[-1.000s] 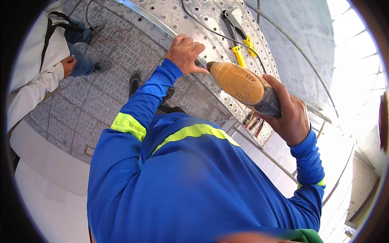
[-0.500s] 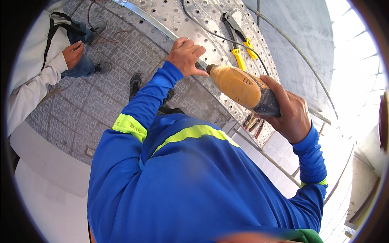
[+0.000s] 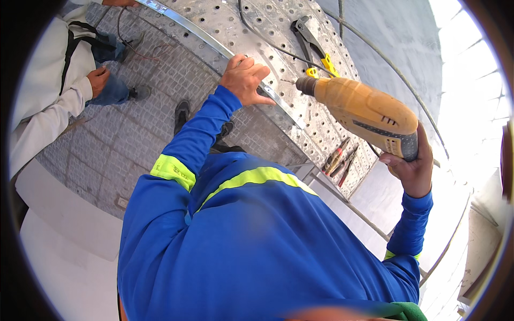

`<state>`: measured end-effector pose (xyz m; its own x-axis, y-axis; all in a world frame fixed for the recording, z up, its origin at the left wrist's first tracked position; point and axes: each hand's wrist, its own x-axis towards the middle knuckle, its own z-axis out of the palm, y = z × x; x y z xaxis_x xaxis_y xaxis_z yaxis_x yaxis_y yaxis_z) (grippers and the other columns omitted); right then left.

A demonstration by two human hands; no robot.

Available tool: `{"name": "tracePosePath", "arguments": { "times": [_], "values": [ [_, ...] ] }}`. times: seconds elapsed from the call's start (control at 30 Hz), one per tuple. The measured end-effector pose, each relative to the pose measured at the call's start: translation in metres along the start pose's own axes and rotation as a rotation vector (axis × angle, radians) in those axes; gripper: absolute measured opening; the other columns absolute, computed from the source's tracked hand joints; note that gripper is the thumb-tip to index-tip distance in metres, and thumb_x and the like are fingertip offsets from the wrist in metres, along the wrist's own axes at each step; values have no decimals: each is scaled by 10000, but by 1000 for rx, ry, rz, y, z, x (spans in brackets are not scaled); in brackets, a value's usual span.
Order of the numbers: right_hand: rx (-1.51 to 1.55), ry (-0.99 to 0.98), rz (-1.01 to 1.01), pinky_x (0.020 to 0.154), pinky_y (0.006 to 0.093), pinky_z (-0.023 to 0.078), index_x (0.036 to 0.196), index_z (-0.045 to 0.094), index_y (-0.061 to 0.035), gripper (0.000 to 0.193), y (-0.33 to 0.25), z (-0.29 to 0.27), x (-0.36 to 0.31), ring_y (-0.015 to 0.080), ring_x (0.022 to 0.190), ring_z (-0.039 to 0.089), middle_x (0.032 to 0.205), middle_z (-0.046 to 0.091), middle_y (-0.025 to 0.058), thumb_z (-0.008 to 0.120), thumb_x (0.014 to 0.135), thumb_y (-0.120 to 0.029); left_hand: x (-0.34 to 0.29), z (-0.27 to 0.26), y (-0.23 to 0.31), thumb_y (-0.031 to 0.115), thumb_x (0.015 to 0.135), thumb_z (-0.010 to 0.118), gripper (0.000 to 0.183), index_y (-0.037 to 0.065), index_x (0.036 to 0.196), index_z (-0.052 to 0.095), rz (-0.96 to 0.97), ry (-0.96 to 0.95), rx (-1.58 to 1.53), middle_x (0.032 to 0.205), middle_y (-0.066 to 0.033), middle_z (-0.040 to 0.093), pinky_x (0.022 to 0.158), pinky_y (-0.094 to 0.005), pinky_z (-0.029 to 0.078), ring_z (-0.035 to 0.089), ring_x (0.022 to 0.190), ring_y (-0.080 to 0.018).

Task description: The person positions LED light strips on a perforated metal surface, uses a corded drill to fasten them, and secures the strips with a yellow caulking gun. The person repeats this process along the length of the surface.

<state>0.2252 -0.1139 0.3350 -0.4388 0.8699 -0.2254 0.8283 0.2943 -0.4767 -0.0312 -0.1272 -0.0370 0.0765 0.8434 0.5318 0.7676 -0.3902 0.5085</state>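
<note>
A long, thin metal channel (image 3: 195, 32) lies along the near edge of the perforated metal platform (image 3: 227, 18). My left hand (image 3: 246, 82) holds it down, fingers bent over it and thumb stretched out to the right. In my right hand (image 3: 411, 174) is a yellow and black power drill (image 3: 369, 107), gripped by its rear end. Its chuck and thin bit point left, above the platform and apart from the channel. Beyond the drill lies a dark hand tool (image 3: 305, 35) with yellow grips, partly behind a cable.
A black cable (image 3: 262, 37) runs across the platform to the drill. Pliers with red handles (image 3: 335, 160) lie at its right corner. At left stands a person in a pale top (image 3: 43, 91), one hand at the channel's far end. Grey paving (image 3: 123, 112) lies below.
My right hand has drawn the drill back to the right, away from the channel, uncovering its end. My left hand stays in place. The other person's hand now appears at the channel's far end.
</note>
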Motion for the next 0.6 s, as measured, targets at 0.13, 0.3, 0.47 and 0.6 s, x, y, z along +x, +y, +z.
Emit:
{"name": "tracePosePath", "arguments": {
  "times": [0.13,0.3,0.47,0.6],
  "values": [
    [600,139,216,572,267,586,1334,531,7,542,108,-16,-20,183,793,715,963,712,158,724,981,-356,-1,2,-2,762,562,833,777,169,1033,658,5,-16,-5,937,21,661,1087,-439,334,583,989,-205],
    [1429,283,408,597,259,568,1307,529,10,552,277,73,-37,161,799,648,1009,643,96,614,1034,-463,-1,2,-2,772,566,827,781,166,1028,657,36,4,26,921,16,638,1079,-447,330,580,975,-220],
    [1731,370,409,638,259,572,1292,527,19,581,351,159,-51,151,827,625,1001,626,78,609,1028,-492,-2,-3,3,769,558,830,757,164,983,670,54,-2,90,945,11,637,1072,-446,329,576,977,-224],
    [1652,340,365,622,271,566,1313,521,18,528,322,171,-82,159,801,639,976,635,90,597,1053,-434,-3,-7,7,780,566,820,755,147,956,684,50,-66,159,972,5,663,1092,-456,302,575,1026,-222]
  ]
}}
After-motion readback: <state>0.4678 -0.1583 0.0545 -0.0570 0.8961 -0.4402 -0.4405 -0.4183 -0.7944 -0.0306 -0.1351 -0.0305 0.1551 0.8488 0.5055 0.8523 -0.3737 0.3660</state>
